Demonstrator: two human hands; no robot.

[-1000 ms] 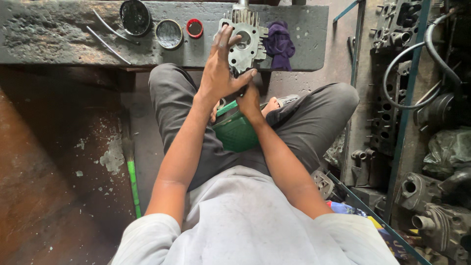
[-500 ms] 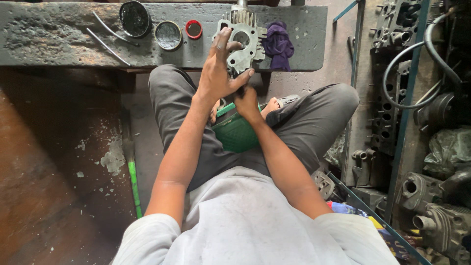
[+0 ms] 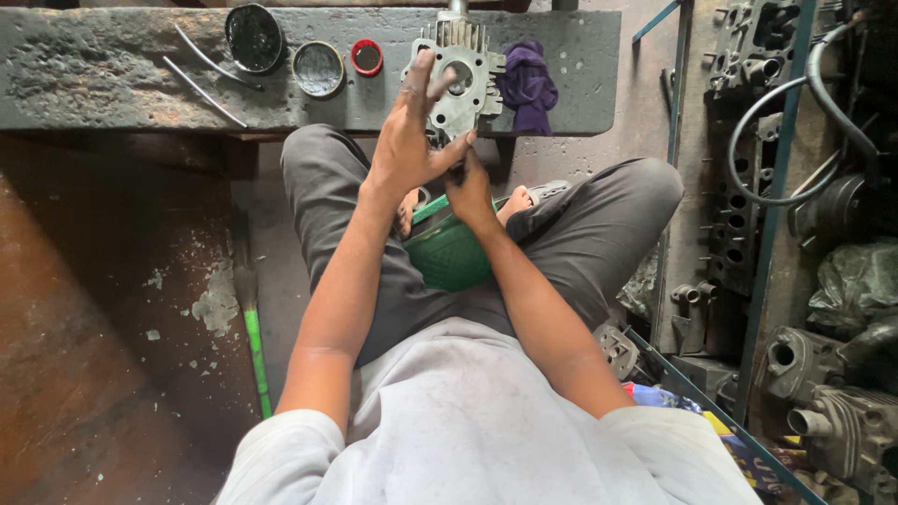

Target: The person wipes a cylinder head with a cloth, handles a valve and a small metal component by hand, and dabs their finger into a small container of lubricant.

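Left hand (image 3: 412, 150) raised with fingers spread open, palm and thumb pressed against the near face of a grey metal engine part (image 3: 463, 79). Right hand (image 3: 468, 192) just below and beside the left, closed around something at the lower edge of that part; exactly what is gripped cannot be made out. Engine part upright, finned, with a round bore, held over the near edge of the grey concrete surface (image 3: 94, 84), directly beyond both hands. Purple rag (image 3: 528, 84) lying on the surface just right of the part. Red-rimmed ring (image 3: 367, 56) beyond the left hand and slightly left, then a round metal cap (image 3: 318, 67) and a dark round disc (image 3: 254, 37) further left. Two thin bent rods (image 3: 201, 79) further left again. Green plastic basket (image 3: 454, 252) under the right hand, between the knees. Grey trousers and bare feet beneath the hands. Engine blocks and hoses (image 3: 795, 140) well apart to the right.
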